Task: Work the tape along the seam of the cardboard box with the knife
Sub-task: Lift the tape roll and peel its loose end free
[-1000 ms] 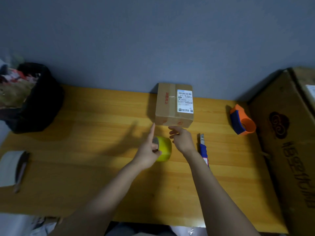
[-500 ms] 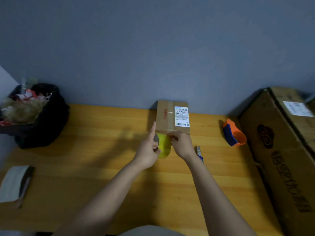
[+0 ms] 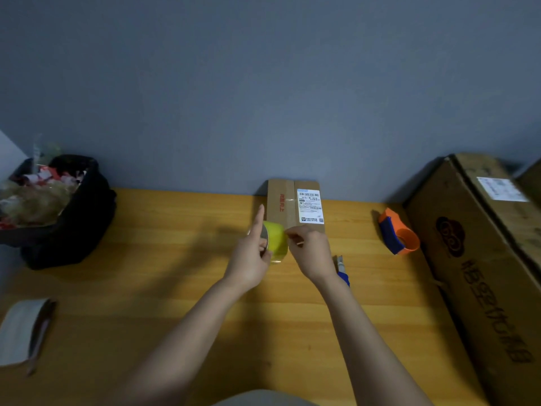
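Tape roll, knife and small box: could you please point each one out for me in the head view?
tape roll (image 3: pixel 276 240): head view, on its yellow outer face.
knife (image 3: pixel 340 262): head view, on the pale blade end showing beside the right wrist.
small box (image 3: pixel 285 205): head view, on the taped seam of its top.

We see a wooden table (image 3: pixel 152 288) against the wall. On it lie a small cardboard box (image 3: pixel 282 203), a knife (image 3: pixel 342 266), an orange-and-blue tape dispenser (image 3: pixel 399 237), a black bin (image 3: pixel 70 227), and a grey roll (image 3: pixel 20 332) at left.
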